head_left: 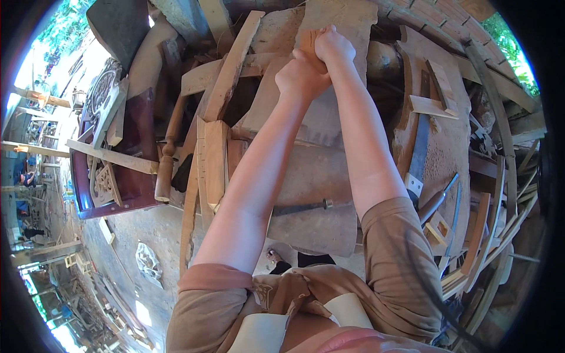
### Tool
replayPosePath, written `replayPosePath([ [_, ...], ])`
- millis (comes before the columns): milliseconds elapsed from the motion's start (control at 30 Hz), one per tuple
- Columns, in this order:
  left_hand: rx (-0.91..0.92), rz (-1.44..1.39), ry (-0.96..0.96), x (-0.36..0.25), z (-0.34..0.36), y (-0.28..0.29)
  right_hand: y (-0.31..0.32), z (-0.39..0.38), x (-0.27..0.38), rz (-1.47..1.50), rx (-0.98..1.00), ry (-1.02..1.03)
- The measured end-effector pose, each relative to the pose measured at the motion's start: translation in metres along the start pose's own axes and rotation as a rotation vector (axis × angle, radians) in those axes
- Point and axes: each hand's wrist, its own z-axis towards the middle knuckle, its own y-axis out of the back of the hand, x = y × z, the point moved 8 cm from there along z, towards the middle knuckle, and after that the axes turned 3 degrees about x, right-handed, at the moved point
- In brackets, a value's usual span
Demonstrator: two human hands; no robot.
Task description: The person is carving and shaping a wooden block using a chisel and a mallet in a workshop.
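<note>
Gripping wood at a worktop flanked by timber.

Small wood block: orange-tan, thin dark streaks. Counter: dusty grey-brown, tan toward the far end. Saw blade: dark blue-grey; end plate lighter silver, dark dots. Turned leg: honey brown. Panel: glossy dark maroon. Plastic bag: whitish. Floor: grey. Shirt: brown, pale print on front; left cuff pinkish-brown. Wide bands: cream. Bricks: dull reddish-brown, lined pattern. Foliage: bright green, bluish tint.
</note>
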Motion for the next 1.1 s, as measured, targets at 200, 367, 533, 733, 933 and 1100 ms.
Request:
replayPosePath([
  [200, -0.004, -0.009, -0.009, 0.004, -0.012, -0.002, 0.005, -0.019, 0.000, 0.025, -0.025, -0.002],
  [367, -0.043, -0.045, -0.039, 0.021, -0.058, -0.001, -0.002, -0.068, -0.004, 0.022, 0.003, -0.048],
  [533, -0.106, -0.080, -0.072, 0.036, -0.112, 0.005, -0.005, -0.120, -0.005, 0.007, -0.022, -0.045],
  [733, -0.122, -0.123, -0.081, 0.053, -0.141, 0.006, -0.011, -0.153, 0.000, -0.014, -0.034, -0.047],
  [933, -0.148, -0.138, -0.080, 0.050, -0.115, 0.011, -0.012, -0.125, 0.007, -0.039, -0.019, -0.056],
  [1100, -0.165, -0.103, -0.022, 0.053, -0.061, 0.021, -0.022, -0.065, 0.030, -0.033, -0.041, -0.005],
])
